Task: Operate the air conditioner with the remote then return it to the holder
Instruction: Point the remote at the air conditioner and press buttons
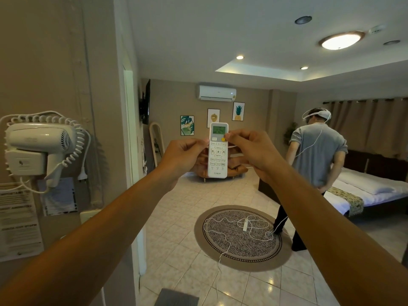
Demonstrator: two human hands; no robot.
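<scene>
I hold a white remote [217, 161] upright at arm's length, its green screen reading 24. My left hand [182, 156] pinches its left edge. My right hand [249, 149] grips the right edge, with the thumb tip on the yellow button below the screen. The white air conditioner [217, 93] hangs high on the far wall, straight beyond the remote. No remote holder is visible.
A white hair dryer [37, 149] with a coiled cord is mounted on the left wall. A person in a grey shirt [315, 155] stands at right beside a bed [364, 191]. A round rug [240, 239] with white cables lies on the tiled floor.
</scene>
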